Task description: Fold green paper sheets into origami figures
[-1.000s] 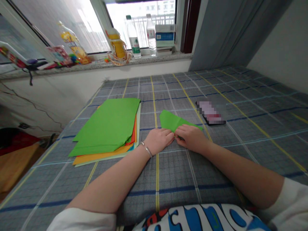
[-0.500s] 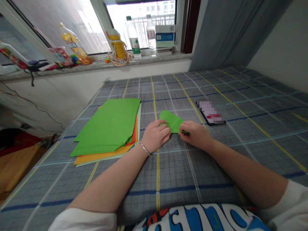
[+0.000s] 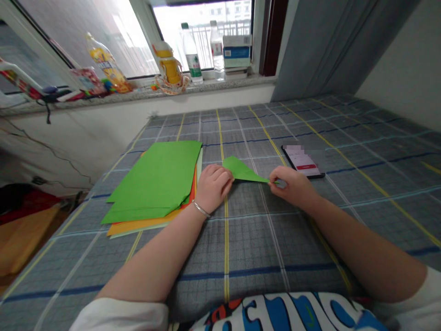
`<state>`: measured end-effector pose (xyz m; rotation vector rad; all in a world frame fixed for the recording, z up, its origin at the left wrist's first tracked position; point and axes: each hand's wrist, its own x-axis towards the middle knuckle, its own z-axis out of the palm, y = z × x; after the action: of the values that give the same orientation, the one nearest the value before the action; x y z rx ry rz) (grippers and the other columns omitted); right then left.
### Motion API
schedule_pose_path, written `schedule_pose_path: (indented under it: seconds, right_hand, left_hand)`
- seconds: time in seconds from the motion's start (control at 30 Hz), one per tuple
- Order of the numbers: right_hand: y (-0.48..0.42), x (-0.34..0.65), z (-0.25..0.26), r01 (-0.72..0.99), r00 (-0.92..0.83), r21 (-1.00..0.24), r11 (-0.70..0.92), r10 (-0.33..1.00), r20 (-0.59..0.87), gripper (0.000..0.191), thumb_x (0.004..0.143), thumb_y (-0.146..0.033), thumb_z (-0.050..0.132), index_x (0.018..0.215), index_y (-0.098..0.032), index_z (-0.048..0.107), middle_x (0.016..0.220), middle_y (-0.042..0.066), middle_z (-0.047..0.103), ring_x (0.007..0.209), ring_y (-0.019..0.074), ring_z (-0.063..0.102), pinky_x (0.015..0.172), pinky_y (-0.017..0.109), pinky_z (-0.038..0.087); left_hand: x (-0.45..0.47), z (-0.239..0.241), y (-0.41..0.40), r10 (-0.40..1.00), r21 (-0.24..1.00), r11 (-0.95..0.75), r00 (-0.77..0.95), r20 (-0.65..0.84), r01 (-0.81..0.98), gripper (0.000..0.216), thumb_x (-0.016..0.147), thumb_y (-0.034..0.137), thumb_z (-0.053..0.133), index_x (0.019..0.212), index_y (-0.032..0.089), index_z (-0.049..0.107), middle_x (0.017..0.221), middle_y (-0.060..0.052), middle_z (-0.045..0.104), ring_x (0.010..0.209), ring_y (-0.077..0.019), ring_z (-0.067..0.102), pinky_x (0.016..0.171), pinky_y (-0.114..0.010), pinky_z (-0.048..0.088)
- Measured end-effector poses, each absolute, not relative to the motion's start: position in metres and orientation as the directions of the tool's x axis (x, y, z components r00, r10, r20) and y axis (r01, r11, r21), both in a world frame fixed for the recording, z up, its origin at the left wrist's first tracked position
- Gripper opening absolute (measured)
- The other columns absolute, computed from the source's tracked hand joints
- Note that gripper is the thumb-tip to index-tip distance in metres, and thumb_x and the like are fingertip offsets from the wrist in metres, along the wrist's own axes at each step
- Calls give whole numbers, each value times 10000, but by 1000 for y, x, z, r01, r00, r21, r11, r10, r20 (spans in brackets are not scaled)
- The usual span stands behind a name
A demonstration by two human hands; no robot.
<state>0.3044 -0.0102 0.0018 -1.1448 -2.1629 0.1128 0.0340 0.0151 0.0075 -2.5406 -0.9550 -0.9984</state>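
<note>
A folded piece of green paper [image 3: 243,170] lies between my two hands on the plaid cloth, its outline now a narrow triangle. Its left end is held by my left hand [image 3: 215,184], with the fingers closed and a silver bracelet at the wrist. My right hand [image 3: 289,183] pinches the pointed right tip between thumb and finger. Just left of my left hand rests a stack of coloured paper [image 3: 155,179], with green sheets on top and orange, red and pale green edges showing below.
A phone [image 3: 303,162] with a lit, partly blurred screen lies beyond my right hand. On the windowsill stand a yellow cup [image 3: 170,69], water bottles [image 3: 193,57], an orange drink bottle [image 3: 106,64] and a blue-and-white box [image 3: 237,53]. The plaid cloth [image 3: 255,248] covers the surface.
My hands have moved apart, the left one leftward and the right one rightward. The green paper between them has turned from a wider folded shape into a longer, slimmer triangle.
</note>
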Motion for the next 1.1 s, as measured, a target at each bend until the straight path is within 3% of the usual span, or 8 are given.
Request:
schedule_pose_path:
  seconds: [0.27, 0.47, 0.6, 0.8, 0.97, 1.1]
  right_hand:
    - [-7, 313, 3, 722, -388, -329, 609, 750, 536, 83, 792, -171, 581, 767, -228, 528, 790, 14, 625, 783, 186, 585, 712, 310, 440]
    - [-7, 316, 5, 707, -372, -347, 616, 742, 558, 75, 802, -190, 578, 760, -232, 531, 786, 23, 633, 785, 197, 586, 728, 332, 445]
    - [-7, 313, 5, 678, -276, -407, 612, 726, 630, 86, 784, -191, 580, 739, -238, 523, 741, 20, 622, 738, 193, 583, 706, 336, 449]
    - [-15, 299, 6, 673, -396, -299, 677, 670, 628, 79, 809, -191, 584, 773, -237, 530, 801, 31, 653, 814, 209, 591, 766, 356, 456]
    - [-26, 283, 9, 702, -428, -255, 665, 679, 596, 60, 837, -190, 586, 810, -232, 553, 829, 30, 669, 852, 205, 601, 760, 334, 458]
    - [-31, 271, 10, 720, -427, -214, 660, 665, 612, 61, 868, -201, 563, 819, -235, 574, 834, 33, 679, 841, 198, 603, 751, 323, 460]
  left_hand:
    - [31, 6, 14, 529, 35, -698, 482, 698, 715, 131, 936, 213, 485, 841, 208, 575, 890, -18, 703, 874, -189, 590, 984, -415, 398]
    - [31, 6, 12, 531, 64, -715, 481, 697, 696, 127, 932, 210, 496, 845, 200, 587, 887, -39, 699, 874, -194, 589, 827, -358, 452]
    - [33, 7, 10, 508, 106, -768, 499, 702, 632, 85, 919, 194, 517, 903, 197, 601, 918, -39, 700, 878, -177, 593, 831, -332, 479]
    - [44, 10, -1, 518, 85, -750, 502, 693, 656, 84, 885, 191, 559, 890, 219, 637, 913, -15, 720, 899, -185, 590, 890, -375, 458]
    - [55, 10, -10, 527, 89, -712, 446, 723, 697, 65, 858, 225, 598, 808, 239, 638, 851, 25, 719, 933, -201, 580, 1116, -551, 271]
    - [60, 11, -15, 494, 59, -723, 456, 740, 688, 56, 840, 232, 619, 792, 250, 645, 848, 45, 718, 952, -206, 585, 1157, -617, 154]
